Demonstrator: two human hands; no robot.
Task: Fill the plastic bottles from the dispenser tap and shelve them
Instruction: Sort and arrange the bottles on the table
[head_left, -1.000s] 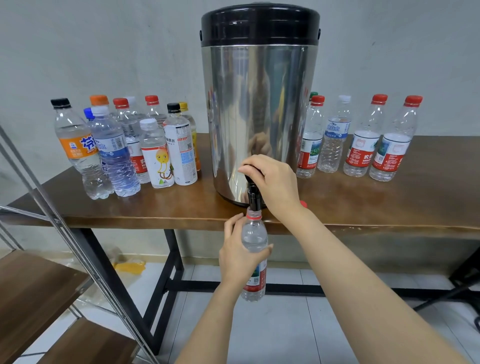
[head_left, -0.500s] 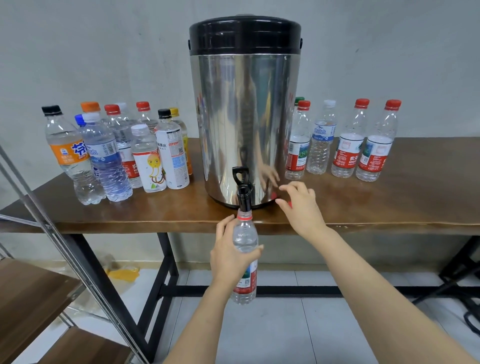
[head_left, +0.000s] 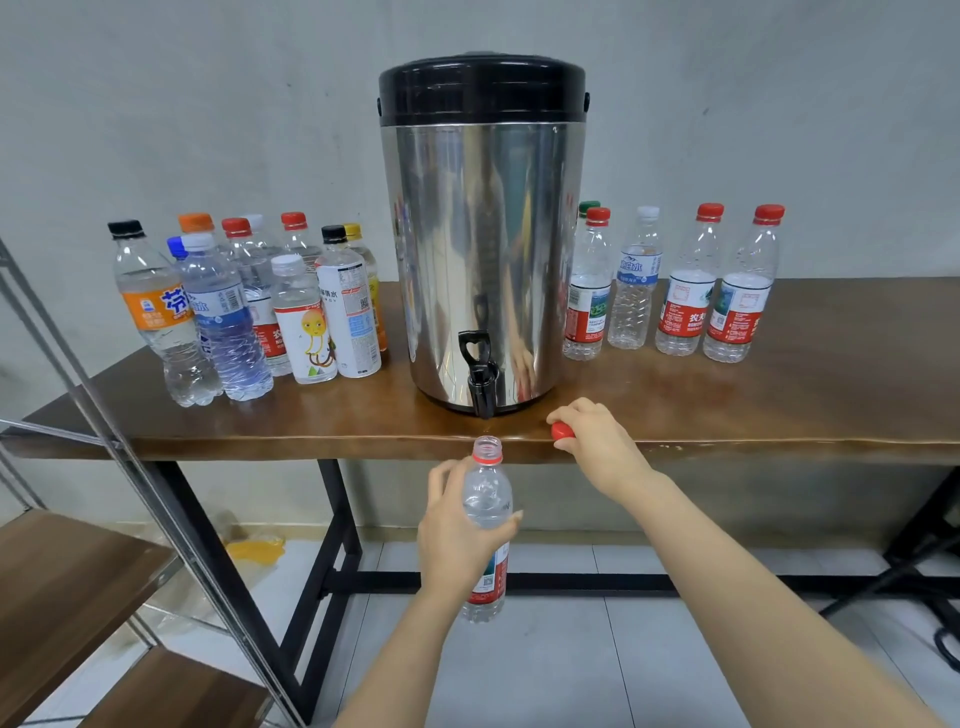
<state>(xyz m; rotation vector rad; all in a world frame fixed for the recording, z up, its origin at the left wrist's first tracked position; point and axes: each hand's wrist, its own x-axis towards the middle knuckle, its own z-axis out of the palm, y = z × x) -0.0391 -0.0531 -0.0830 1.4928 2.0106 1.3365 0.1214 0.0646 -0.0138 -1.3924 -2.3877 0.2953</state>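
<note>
Wooden table against grey wall

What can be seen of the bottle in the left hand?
The water bottle is clear plastic, uncapped, with a red neck ring and a red-and-white label low down. It is held upright below the table edge, under the dispenser tap, with water up to about its shoulder. The left hand grips its middle.

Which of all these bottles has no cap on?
The bottle gripped in the left hand, just below the tap: its neck is open. Those standing on the table all wear caps.
</note>
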